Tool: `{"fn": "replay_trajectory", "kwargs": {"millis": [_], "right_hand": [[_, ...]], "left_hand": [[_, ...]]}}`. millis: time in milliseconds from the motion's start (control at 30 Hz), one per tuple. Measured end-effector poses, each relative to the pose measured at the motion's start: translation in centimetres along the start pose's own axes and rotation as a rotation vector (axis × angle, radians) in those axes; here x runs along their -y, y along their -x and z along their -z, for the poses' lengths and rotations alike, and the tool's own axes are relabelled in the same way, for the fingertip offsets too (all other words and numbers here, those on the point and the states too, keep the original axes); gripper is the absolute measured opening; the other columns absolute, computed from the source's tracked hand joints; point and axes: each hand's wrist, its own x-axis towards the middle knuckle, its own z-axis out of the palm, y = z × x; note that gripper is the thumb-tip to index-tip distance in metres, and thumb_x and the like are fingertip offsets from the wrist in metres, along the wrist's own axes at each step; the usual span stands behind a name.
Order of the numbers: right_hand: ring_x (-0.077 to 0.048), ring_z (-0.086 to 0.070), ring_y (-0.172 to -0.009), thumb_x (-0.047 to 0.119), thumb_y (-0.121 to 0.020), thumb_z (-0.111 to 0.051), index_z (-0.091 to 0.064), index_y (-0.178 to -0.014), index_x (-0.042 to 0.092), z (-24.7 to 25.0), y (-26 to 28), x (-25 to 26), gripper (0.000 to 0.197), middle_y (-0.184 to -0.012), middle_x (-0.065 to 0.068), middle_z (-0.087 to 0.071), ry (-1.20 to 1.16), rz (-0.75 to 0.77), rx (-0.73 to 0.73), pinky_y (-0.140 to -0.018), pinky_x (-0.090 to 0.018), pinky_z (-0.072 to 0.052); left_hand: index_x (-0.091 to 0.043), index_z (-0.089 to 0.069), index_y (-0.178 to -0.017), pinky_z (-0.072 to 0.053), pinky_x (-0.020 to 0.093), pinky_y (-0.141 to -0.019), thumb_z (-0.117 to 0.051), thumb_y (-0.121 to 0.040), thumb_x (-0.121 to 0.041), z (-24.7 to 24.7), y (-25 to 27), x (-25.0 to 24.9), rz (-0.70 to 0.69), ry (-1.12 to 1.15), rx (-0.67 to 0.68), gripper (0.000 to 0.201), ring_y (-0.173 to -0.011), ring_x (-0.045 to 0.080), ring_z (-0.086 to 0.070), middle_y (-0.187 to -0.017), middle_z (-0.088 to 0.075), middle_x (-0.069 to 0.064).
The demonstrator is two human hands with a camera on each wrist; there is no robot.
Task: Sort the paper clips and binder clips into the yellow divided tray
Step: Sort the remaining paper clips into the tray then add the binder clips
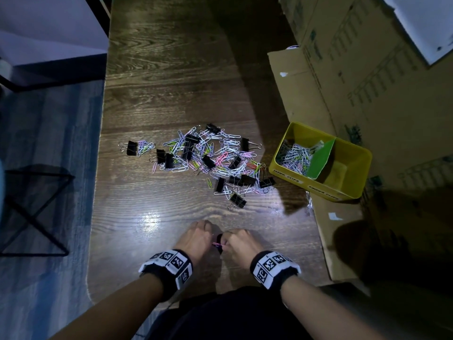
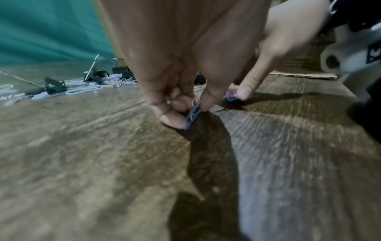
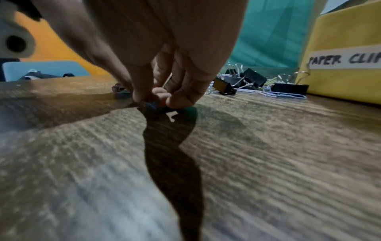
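A mixed pile of coloured paper clips and black binder clips (image 1: pixel 208 160) lies in the middle of the dark wooden table (image 1: pixel 159 82). The yellow tray (image 1: pixel 289 176) stands to its right, split by a green divider (image 1: pixel 321 158). Its left compartment holds several paper clips (image 1: pixel 295 157); its right compartment looks bare. Near the front edge my left hand (image 1: pixel 212 239) and right hand (image 1: pixel 224 241) meet, each pinching small paper clips (image 1: pixel 217 244). In the left wrist view my left hand (image 2: pixel 191 110) pinches bluish clips (image 2: pixel 192 115). My right hand (image 3: pixel 153 100) pinches a small clip (image 3: pixel 152 103) just above the wood.
Cardboard boxes (image 1: pixel 355 82) rise along the right side, and flat cardboard (image 1: pixel 335 241) lies under and in front of the tray. A black wire frame (image 1: pixel 36 209) stands on the floor left of the table. The tray wall (image 3: pixel 340 84) carries a "PAPER CLIPS" label.
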Motion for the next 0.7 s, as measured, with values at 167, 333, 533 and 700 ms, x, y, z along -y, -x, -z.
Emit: {"fn": "replay_trajectory", "kwargs": {"millis": [167, 333, 533, 700], "right_hand": [[-0.021, -0.061, -0.085, 0.017, -0.090, -0.059, -0.065, -0.093, 0.020, 2.0, 0.2, -1.3, 0.007, -0.087, -0.006, -0.068, -0.261, -0.034, -0.047, -0.076, -0.029, -0.050], [-0.016, -0.059, -0.090, 0.036, -0.087, -0.059, -0.062, -0.089, 0.037, 6.6, 0.9, -3.6, 0.003, -0.091, 0.006, -0.066, -0.411, -0.064, -0.230, -0.081, -0.031, -0.049], [-0.009, -0.063, -0.085, 0.021, -0.085, -0.065, -0.065, -0.091, 0.030, 14.5, 3.3, -6.3, 0.010, -0.087, 0.009, -0.066, -0.575, -0.209, -0.735, -0.078, -0.029, -0.053], [-0.014, -0.063, -0.073, 0.018, -0.085, -0.067, -0.065, -0.090, 0.025, 18.9, 2.7, -9.9, 0.009, -0.078, 0.007, -0.065, -0.548, -0.255, -0.893, -0.073, -0.035, -0.055]], "left_hand": [[-0.021, -0.066, -0.069, -0.038, 0.010, -0.047, -0.081, -0.038, -0.038, 0.9, 0.4, 0.1, -0.075, -0.055, 0.076, 0.038, -0.054, 0.001, -0.057, -0.061, -0.059, -0.008], [-0.011, -0.058, -0.089, -0.041, 0.027, -0.070, -0.050, -0.085, -0.020, 2.0, -1.4, 1.2, 0.006, 0.361, 0.127, 0.012, -0.082, 0.027, -0.062, -0.087, -0.065, 0.008], [-0.022, -0.053, -0.074, -0.042, 0.020, -0.060, -0.062, -0.085, -0.011, 10.0, -10.0, -2.5, -0.010, 0.780, -0.027, 0.018, -0.058, 0.007, -0.050, -0.066, -0.055, -0.009], [-0.019, -0.060, -0.072, -0.042, 0.020, -0.057, -0.070, -0.076, -0.013, 15.6, -17.2, -9.0, -0.109, 0.820, -0.218, 0.012, -0.055, 0.010, -0.052, -0.065, -0.061, -0.001]]}}
